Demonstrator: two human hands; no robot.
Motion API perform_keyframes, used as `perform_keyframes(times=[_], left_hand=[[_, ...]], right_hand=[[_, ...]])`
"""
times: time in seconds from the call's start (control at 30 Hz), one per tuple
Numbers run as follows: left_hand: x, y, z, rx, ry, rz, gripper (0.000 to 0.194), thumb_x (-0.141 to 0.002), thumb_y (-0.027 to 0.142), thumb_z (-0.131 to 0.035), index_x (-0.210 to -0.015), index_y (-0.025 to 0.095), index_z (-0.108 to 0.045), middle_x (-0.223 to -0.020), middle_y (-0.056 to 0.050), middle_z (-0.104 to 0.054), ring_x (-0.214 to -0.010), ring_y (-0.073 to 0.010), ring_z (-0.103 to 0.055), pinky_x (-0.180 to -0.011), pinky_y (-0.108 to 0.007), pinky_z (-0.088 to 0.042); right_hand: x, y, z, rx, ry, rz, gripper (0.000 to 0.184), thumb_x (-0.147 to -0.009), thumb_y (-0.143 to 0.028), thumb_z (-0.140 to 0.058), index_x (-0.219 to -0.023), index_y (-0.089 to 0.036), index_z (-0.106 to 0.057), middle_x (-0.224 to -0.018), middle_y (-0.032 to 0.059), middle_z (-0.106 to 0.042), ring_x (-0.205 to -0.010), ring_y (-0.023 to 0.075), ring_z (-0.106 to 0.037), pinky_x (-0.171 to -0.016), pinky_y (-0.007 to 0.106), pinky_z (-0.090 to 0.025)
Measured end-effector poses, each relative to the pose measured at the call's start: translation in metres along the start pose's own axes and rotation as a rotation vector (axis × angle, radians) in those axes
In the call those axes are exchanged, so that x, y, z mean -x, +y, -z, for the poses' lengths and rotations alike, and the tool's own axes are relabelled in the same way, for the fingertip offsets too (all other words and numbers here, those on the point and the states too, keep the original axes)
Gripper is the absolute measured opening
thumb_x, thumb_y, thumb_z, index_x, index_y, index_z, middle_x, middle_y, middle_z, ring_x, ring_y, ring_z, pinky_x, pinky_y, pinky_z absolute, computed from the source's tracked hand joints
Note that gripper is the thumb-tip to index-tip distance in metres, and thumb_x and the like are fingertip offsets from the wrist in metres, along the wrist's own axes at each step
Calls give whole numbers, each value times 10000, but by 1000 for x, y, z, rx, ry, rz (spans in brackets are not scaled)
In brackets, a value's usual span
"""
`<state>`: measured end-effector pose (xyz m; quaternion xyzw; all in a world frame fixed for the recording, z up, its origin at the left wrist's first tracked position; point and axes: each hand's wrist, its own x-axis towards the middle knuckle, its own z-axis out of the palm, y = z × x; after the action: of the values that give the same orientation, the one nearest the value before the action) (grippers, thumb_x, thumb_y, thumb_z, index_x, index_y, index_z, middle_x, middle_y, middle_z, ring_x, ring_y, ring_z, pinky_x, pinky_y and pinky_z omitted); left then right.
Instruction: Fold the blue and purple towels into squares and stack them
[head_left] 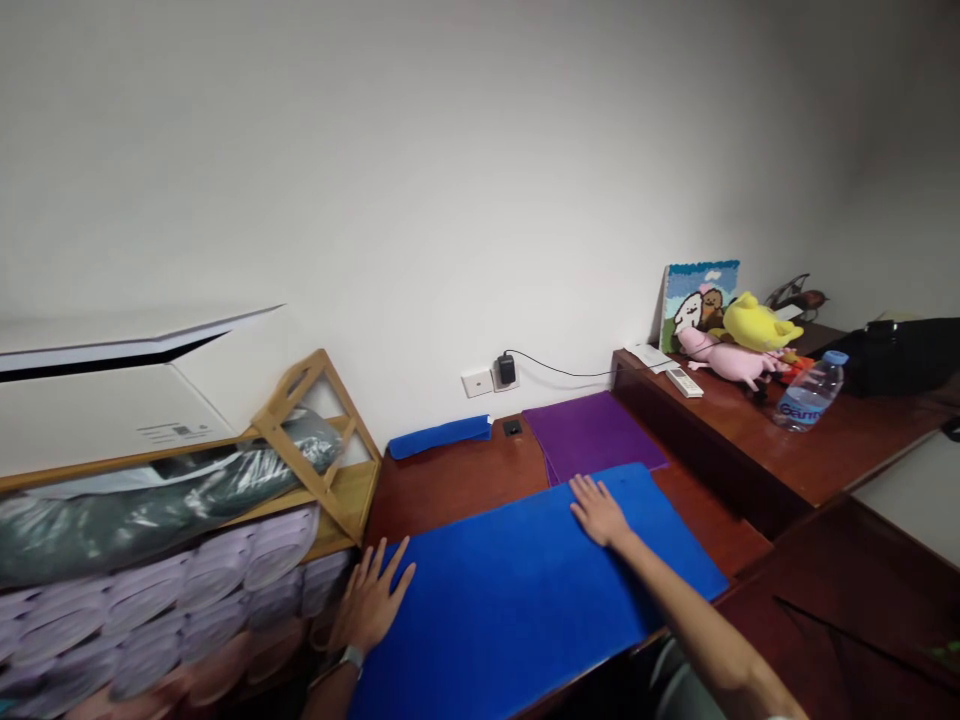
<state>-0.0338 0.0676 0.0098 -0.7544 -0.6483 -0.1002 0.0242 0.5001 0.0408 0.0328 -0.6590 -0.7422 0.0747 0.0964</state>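
Observation:
A large blue cloth lies spread over the brown desk. My right hand rests palm down near the cloth's far edge, its fingers stretched out. At the cloth's left edge is my left hand, fingers spread and nothing held; whether its palm touches the cloth I cannot tell. Behind the blue cloth lies a purple cloth, partly covered by it. Against the wall sits a narrow folded blue cloth.
On the left, a wooden rack holds a white box, a plastic-wrapped dark bundle and several lilac slippers. A higher desktop on the right bears plush toys, a water bottle and a remote. A black plug is in the wall.

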Motion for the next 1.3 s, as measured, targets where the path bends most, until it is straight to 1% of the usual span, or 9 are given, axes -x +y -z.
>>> perform_keyframes(times=[0.1,0.2,0.37,0.57,0.77,0.93,1.1,1.2,1.3], left_hand=[[-1,-3,-4,19,19,-6,685,-1033,583,-403,-1650,290,-456,-1745,-130,-427,-1630,-390,-349,-1283,-620,-363],[-1,-7,-6,26,19,-21,680,-1031,583,-412,-1642,290,-469,-1747,-130,-425,-1630,-402,-346,-1268,-630,-379],[-2,-8,-7,-9,10,-44,689,-1032,555,-417,-1644,243,-466,-1753,-184,-394,-1629,-423,-337,-1273,-632,-360],[-7,2,9,22,-86,9,685,-1061,547,-328,-1664,237,-425,-1771,-180,-360,-1644,-397,-314,-1288,-622,-334],[11,20,42,85,18,42,671,-1083,506,-273,-1653,194,-442,-1786,-105,-353,-1656,-328,-301,-1336,-521,-299],[82,63,38,96,74,-102,658,-1067,528,-307,-1589,211,-549,-1753,-115,-417,-1624,-313,-380,-1343,-526,-299],[143,86,21,30,97,-51,656,-1037,546,-385,-1621,274,-508,-1731,-105,-455,-1619,-362,-380,-1331,-615,-281],[155,80,14,-5,88,13,687,-1026,567,-375,-1632,263,-490,-1732,-120,-449,-1611,-381,-389,-1313,-638,-302],[157,75,11,-4,69,16,695,-1030,572,-348,-1647,269,-459,-1752,-103,-413,-1619,-371,-379,-1310,-635,-312]], right_hand=[[7,88,22,66,-27,-262,704,-1119,-498,-195,-1744,-180,-255,-1792,85,-235,-1673,264,-193,-1352,503,-167],[11,135,26,88,-41,-346,724,-1113,-498,-142,-1756,-169,-191,-1809,70,-176,-1682,244,-148,-1356,488,-150],[10,140,22,72,-54,-337,730,-1115,-516,-112,-1763,-182,-145,-1821,50,-143,-1688,219,-103,-1362,468,-104],[8,118,52,42,-77,-400,678,-1110,-371,-187,-1755,-161,-190,-1813,85,-188,-1682,231,-142,-1358,477,-122],[60,37,49,-5,156,-222,652,-1131,-375,-200,-1719,-120,-323,-1781,102,-284,-1675,250,-185,-1367,457,-151],[108,-93,8,-136,140,81,650,-1149,-459,-270,-1725,-162,-315,-1763,97,-309,-1654,279,-261,-1357,498,-226],[107,-208,-17,-223,45,235,691,-1144,-523,-312,-1724,-147,-302,-1765,99,-289,-1658,270,-246,-1367,484,-213],[101,-237,-28,-213,-11,226,718,-1136,-555,-308,-1719,-137,-313,-1763,110,-275,-1663,272,-228,-1369,494,-200],[101,-222,-33,-203,-9,188,720,-1132,-560,-301,-1720,-144,-314,-1764,103,-265,-1665,266,-219,-1370,497,-189]])
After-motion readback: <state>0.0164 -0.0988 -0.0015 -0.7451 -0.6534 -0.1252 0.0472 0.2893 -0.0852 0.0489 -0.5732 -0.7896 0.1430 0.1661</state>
